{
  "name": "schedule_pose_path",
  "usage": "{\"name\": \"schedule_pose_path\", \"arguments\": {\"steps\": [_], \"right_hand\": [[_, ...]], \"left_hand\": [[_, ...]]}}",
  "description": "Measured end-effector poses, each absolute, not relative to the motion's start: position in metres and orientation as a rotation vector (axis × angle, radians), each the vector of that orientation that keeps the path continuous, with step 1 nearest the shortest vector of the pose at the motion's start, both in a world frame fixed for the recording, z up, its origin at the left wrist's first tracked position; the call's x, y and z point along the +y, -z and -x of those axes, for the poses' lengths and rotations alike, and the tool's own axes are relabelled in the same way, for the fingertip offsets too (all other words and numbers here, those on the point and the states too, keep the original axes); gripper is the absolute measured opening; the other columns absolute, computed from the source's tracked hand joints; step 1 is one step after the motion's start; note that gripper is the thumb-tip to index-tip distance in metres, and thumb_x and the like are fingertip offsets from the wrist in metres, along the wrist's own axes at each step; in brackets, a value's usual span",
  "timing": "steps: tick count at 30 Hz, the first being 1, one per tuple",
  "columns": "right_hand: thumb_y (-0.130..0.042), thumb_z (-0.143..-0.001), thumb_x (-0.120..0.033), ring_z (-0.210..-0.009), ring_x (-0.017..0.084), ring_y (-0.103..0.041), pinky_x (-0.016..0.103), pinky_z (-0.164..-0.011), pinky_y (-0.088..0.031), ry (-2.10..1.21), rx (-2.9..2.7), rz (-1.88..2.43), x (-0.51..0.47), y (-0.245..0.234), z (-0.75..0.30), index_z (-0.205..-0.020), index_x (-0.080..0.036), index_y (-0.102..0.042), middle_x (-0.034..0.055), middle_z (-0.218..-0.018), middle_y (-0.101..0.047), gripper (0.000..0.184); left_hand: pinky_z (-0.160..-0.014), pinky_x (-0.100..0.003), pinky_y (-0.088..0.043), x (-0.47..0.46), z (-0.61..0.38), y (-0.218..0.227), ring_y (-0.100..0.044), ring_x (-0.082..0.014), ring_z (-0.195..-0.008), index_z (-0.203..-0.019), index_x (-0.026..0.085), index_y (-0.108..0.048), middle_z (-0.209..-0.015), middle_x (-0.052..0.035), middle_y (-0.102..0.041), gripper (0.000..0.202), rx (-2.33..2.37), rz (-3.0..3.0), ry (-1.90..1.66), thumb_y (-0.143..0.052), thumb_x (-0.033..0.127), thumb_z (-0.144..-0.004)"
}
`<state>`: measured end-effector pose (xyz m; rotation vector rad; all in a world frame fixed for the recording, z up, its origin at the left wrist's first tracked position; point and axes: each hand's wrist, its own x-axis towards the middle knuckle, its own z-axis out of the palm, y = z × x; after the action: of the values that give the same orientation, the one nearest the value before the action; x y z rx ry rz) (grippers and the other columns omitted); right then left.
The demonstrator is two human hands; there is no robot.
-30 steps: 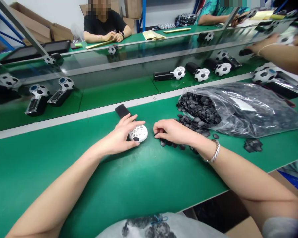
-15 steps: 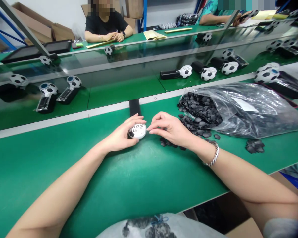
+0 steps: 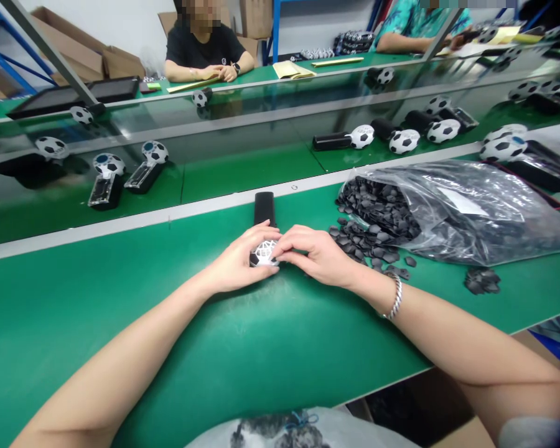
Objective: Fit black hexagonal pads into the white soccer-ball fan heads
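Note:
A white soccer-ball-shaped piece (image 3: 264, 254) with black patches and a black handle (image 3: 264, 208) lies on the green table (image 3: 224, 361). My left hand (image 3: 242, 258) is closed around the ball, thumb at its near side and fingers over the far side. The fingertips of my right hand (image 3: 310, 252) are pinched together against the ball's right side, beside a black patch. Whether a small piece is between them I cannot make out. Right of that hand, loose black patches (image 3: 371, 239) spill from a clear plastic bag (image 3: 476, 211).
Behind the table edge runs a green conveyor (image 3: 233, 165) carrying several ball-headed pieces, such as a ball (image 3: 405, 141) and another ball (image 3: 108, 164). A small heap of black patches (image 3: 482, 280) lies at the right. Two people sit across, one in a black shirt (image 3: 205, 53).
My right hand has moved left onto the ball, its fingertips now touching the surface. My left hand still holds the ball. Pieces on the conveyor have shifted slightly right in view.

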<state>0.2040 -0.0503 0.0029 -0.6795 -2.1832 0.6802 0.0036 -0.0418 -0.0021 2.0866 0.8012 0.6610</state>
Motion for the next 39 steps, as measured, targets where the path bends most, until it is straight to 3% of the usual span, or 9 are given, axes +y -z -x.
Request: {"name": "schedule_pose_path", "arguments": {"steps": [5,11,15,18,25,28,31,35,39], "right_hand": [[-0.059,-0.083,-0.01,-0.076,0.014,-0.054,0.028,-0.073,-0.043,-0.717,-2.153,0.744,-0.053,-0.001,-0.202,-0.082,-0.017,-0.063,0.0006,-0.079,-0.063,0.009],[-0.064,-0.078,-0.019,-0.077,0.013,-0.051,0.026,-0.067,-0.045,-0.895,-1.961,0.862,-0.052,0.005,-0.2,-0.089,-0.018,-0.059,0.0032,-0.09,-0.047,0.011],[-0.065,-0.074,-0.024,-0.075,0.012,-0.051,0.024,-0.06,-0.046,-1.049,-1.85,0.944,-0.051,0.009,-0.195,-0.094,-0.019,-0.05,0.0034,-0.097,-0.042,0.026],[-0.063,-0.076,-0.025,-0.068,0.01,-0.05,0.023,-0.058,-0.044,-1.095,-1.877,0.987,-0.047,0.005,-0.199,-0.091,-0.018,-0.047,0.0022,-0.092,-0.044,0.023],[-0.072,-0.072,-0.029,-0.076,0.016,-0.053,0.024,-0.061,-0.038,-0.629,-2.448,1.626,-0.036,-0.016,-0.235,-0.091,-0.019,-0.059,0.0036,-0.091,-0.055,0.025],[-0.063,-0.079,-0.016,-0.07,0.014,-0.055,0.022,-0.059,-0.037,-0.734,-2.528,1.634,-0.038,-0.02,-0.233,-0.079,-0.017,-0.061,0.0007,-0.076,-0.059,0.003],[-0.063,-0.08,-0.016,-0.069,0.013,-0.056,0.022,-0.059,-0.039,-0.704,-2.547,1.643,-0.041,-0.021,-0.231,-0.082,-0.017,-0.062,0.0018,-0.08,-0.061,0.002],[-0.071,-0.074,-0.029,-0.076,0.018,-0.058,0.024,-0.057,-0.04,-0.497,-2.555,1.691,-0.041,-0.02,-0.24,-0.096,-0.02,-0.062,0.0052,-0.097,-0.06,0.026],[-0.067,-0.078,-0.022,-0.074,0.017,-0.057,0.025,-0.059,-0.04,-0.495,-2.441,1.67,-0.036,-0.016,-0.242,-0.086,-0.02,-0.063,0.0024,-0.084,-0.061,0.01]], "left_hand": [[-0.11,-0.047,-0.024,-0.043,-0.007,0.004,-0.023,-0.026,-0.13,-0.115,0.021,-0.051,-0.125,-0.0052,-0.045,0.042,0.803,-2.059,-0.685,-0.065,0.033,-0.077],[-0.11,-0.046,-0.02,-0.044,-0.01,0.002,-0.021,-0.0253,-0.13,-0.112,0.021,-0.05,-0.123,-0.0047,-0.046,0.036,0.812,-1.993,-0.67,-0.06,0.028,-0.078],[-0.104,-0.046,-0.028,-0.046,-0.013,0.002,-0.039,-0.0272,-0.116,-0.115,0.018,-0.046,-0.119,-0.0074,-0.046,0.045,0.918,-1.872,-0.704,-0.06,0.027,-0.073],[-0.1,-0.045,-0.032,-0.047,-0.013,0.001,-0.045,-0.0267,-0.105,-0.113,0.017,-0.046,-0.111,-0.0077,-0.05,0.045,0.948,-1.806,-0.69,-0.061,0.027,-0.071],[-0.103,-0.047,-0.028,-0.046,-0.009,-0.002,-0.035,-0.0286,-0.113,-0.105,0.024,-0.055,-0.112,-0.007,-0.04,0.046,1.09,-2.065,-0.668,-0.076,0.03,-0.064],[-0.1,-0.045,-0.033,-0.045,-0.005,-0.005,-0.039,-0.0268,-0.11,-0.11,0.025,-0.053,-0.109,-0.0064,-0.039,0.05,1.161,-2.037,-0.628,-0.075,0.028,-0.065],[-0.099,-0.041,-0.035,-0.041,0.001,-0.007,-0.044,-0.0248,-0.106,-0.117,0.023,-0.047,-0.114,-0.0058,-0.042,0.052,1.079,-1.982,-0.601,-0.066,0.024,-0.068],[-0.098,-0.043,-0.035,-0.038,0.006,-0.003,-0.045,-0.0262,-0.102,-0.116,0.022,-0.047,-0.115,-0.0059,-0.042,0.054,1.118,-1.93,-0.636,-0.067,0.028,-0.065],[-0.096,-0.044,-0.036,-0.037,0.003,0.003,-0.046,-0.0259,-0.099,-0.112,0.022,-0.049,-0.11,-0.0053,-0.044,0.052,1.15,-1.908,-0.688,-0.068,0.031,-0.064]]}}
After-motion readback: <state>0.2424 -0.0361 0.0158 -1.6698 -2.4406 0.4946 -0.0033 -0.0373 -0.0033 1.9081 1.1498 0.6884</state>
